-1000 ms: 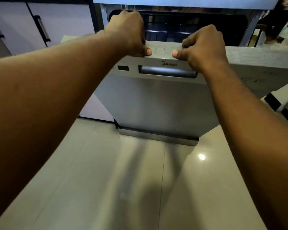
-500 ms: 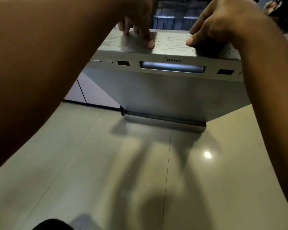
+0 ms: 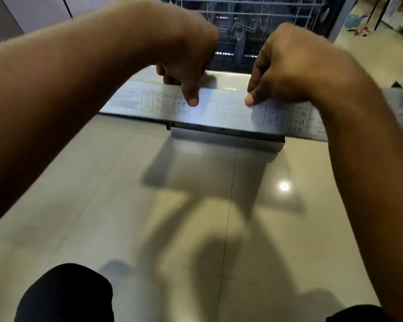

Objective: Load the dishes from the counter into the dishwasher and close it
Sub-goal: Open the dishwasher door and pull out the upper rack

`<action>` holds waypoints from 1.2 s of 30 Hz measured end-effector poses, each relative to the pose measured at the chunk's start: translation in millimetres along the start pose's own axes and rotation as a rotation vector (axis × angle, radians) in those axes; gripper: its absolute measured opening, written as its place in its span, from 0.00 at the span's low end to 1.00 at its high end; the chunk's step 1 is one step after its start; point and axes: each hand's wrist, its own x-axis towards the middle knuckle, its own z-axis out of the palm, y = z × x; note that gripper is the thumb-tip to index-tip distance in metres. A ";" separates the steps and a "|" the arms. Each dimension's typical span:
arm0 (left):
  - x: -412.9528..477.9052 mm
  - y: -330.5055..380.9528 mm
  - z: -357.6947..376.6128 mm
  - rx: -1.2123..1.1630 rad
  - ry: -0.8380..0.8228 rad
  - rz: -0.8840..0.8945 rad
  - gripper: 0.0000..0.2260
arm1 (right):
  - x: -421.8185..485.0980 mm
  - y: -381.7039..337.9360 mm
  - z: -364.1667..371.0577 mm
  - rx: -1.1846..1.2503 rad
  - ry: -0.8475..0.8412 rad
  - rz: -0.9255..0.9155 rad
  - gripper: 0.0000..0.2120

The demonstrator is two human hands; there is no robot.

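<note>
**Door swings down, rack comes into view**

1 second ago the dishwasher door (image 3: 230,110) stood almost upright, its brushed front and handle facing the room. Now it has dropped close to level. Only its top edge faces up, a grey strip printed with a table of small figures, and the wire rack (image 3: 254,15) shows behind it. By my reckoning the machine is being opened and loading is yet to begin.

Both hands hold that edge. The left hand (image 3: 186,66) presses its thumb flat on the strip, its fingers bunched and curled over the far side onto the inner panel. The right hand (image 3: 289,66) does the same just beside it.

The door hangs straight ahead of the person, low over the glossy tiled floor (image 3: 196,205). The rack looks bare, though it is dim and blurred in there. The dishes and counter are out of sight.
</note>
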 end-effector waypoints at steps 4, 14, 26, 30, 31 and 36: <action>-17.2 2.0 47.3 0.158 0.036 0.082 0.15 | -22.2 5.2 39.1 -0.088 0.017 0.019 0.13; -36.0 16.8 126.8 0.037 -0.049 0.104 0.14 | -68.3 14.2 116.4 -0.232 -0.029 0.069 0.07; -50.8 46.9 225.9 0.096 -0.143 0.119 0.10 | -124.2 22.8 212.5 -0.230 -0.196 0.144 0.05; -54.8 54.2 262.3 0.108 -0.168 0.103 0.11 | -142.5 28.3 244.2 -0.250 -0.232 0.119 0.08; -56.2 56.4 271.2 0.109 -0.169 0.099 0.11 | -145.5 30.5 251.3 -0.251 -0.243 0.115 0.08; -63.2 65.7 307.2 0.081 -0.181 0.074 0.13 | -153.6 37.0 278.5 -0.247 -0.292 0.123 0.12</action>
